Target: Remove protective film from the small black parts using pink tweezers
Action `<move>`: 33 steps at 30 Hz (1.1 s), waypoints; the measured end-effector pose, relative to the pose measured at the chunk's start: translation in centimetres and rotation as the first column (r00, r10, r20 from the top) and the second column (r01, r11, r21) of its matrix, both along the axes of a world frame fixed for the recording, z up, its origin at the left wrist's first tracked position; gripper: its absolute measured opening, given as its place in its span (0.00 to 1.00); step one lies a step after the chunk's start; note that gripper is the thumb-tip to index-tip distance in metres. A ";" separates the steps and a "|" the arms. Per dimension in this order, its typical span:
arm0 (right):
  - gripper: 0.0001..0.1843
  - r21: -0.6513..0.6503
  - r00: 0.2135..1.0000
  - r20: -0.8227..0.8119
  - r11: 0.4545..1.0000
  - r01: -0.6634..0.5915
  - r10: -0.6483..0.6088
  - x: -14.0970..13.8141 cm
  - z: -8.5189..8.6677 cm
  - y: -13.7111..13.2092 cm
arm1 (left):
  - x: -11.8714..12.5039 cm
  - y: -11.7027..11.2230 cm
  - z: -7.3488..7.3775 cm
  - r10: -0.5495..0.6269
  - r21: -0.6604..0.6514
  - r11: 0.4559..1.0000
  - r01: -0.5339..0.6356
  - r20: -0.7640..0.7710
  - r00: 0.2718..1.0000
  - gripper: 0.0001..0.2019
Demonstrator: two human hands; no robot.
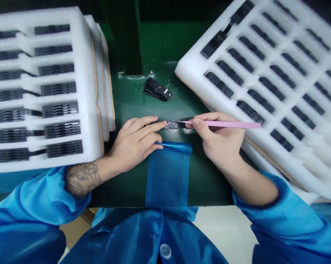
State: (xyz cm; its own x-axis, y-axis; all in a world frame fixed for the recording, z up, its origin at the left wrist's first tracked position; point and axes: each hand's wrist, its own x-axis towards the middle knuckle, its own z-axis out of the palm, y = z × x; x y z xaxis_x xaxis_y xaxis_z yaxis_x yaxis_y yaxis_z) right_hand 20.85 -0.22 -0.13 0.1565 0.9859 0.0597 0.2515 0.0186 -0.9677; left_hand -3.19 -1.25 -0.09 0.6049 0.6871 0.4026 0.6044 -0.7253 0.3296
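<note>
My left hand (138, 139) rests on the green table, its fingertips pressed onto a small black part (171, 125) lying flat. My right hand (220, 137) is closed around pink tweezers (226, 124), whose tip touches the right end of that part. Just below both hands lies a blue perforated strip (168, 176) running to the table's front edge. Both wrists come out of blue sleeves.
A stack of white foam trays (91, 91) with slots of black parts stands at the left. A larger tilted foam tray (289, 121) with several filled slots lies at the right. A small pile of black parts (157, 89) sits behind the hands.
</note>
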 end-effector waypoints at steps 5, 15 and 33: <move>0.08 -0.012 0.998 0.030 0.999 -0.046 0.046 0.2 -0.4 0.3 | 0.0 0.2 -0.3 0.003 -0.032 0.999 -0.003 0.008 1.000 0.06; 0.05 -0.024 0.992 0.096 0.997 -0.078 0.080 0.1 -0.3 0.2 | 0.3 0.2 0.0 0.013 0.009 1.000 -0.013 0.024 1.000 0.05; 0.06 -0.002 0.987 0.136 0.996 -0.088 0.087 0.1 -0.3 0.2 | 0.3 0.3 0.0 0.014 -0.012 1.000 -0.014 0.026 1.000 0.04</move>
